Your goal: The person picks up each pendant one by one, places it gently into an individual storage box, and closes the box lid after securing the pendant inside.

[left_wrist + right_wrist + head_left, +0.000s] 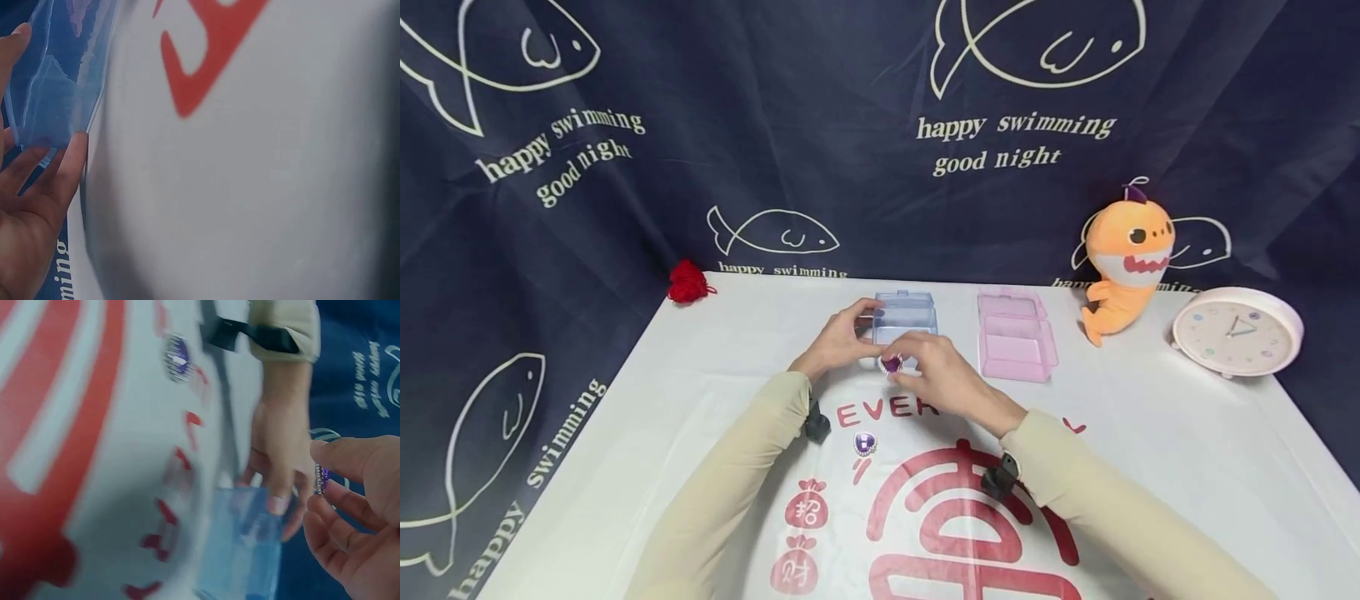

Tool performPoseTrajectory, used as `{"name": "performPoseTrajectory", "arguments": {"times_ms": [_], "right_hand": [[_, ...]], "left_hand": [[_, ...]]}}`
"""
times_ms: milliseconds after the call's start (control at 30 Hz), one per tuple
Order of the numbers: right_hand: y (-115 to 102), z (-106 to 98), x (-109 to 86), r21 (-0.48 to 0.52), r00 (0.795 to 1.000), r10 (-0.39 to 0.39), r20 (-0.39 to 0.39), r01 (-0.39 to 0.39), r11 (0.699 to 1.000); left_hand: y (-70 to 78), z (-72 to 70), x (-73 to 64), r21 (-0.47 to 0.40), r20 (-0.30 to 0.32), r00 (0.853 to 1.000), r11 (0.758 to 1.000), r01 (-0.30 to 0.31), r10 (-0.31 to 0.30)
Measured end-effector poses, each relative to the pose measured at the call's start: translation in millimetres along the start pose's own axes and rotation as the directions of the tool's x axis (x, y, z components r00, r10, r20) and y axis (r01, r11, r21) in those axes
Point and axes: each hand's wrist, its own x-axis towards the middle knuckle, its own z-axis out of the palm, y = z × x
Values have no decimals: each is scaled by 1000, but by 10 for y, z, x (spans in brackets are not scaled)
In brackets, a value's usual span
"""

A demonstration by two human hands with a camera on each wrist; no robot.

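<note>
A clear blue plastic box stands with its lid raised toward the back of the table. My left hand grips it by the left side, thumb and fingers on opposite walls, as the left wrist view also shows. Just in front of the box, my right hand pinches a purple gem with a sparkling silver rim between thumb and fingers. In the right wrist view that gem is partly covered by the fingers. A second purple gem, heart-like with a silver rim, lies on the tabletop nearer to me.
To the right of the blue box is an open clear pink box. An orange plush shark and a round pink clock occupy the back right. Red yarn lies at the back left corner. A printed white cloth covers the table.
</note>
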Motion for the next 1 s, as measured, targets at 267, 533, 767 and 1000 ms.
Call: {"name": "performPoseTrajectory", "arguments": {"times_ms": [267,533,767,1000], "right_hand": [[201,-142,262,63,989,129,-77,-125,990],[363,-21,389,118,978,195,-70,-186,975],[470,110,514,73,970,244,-23,-241,968],[586,226,564,38,968,247,39,-248,968]], "left_hand": [[27,17,9,46,19,1000,999,8,-9],[28,4,-4,76,20,1000,997,6,-7],[93,-19,-30,45,15,1000,999,-7,6],[35,-4,-14,64,-10,1000,998,-9,9]]}}
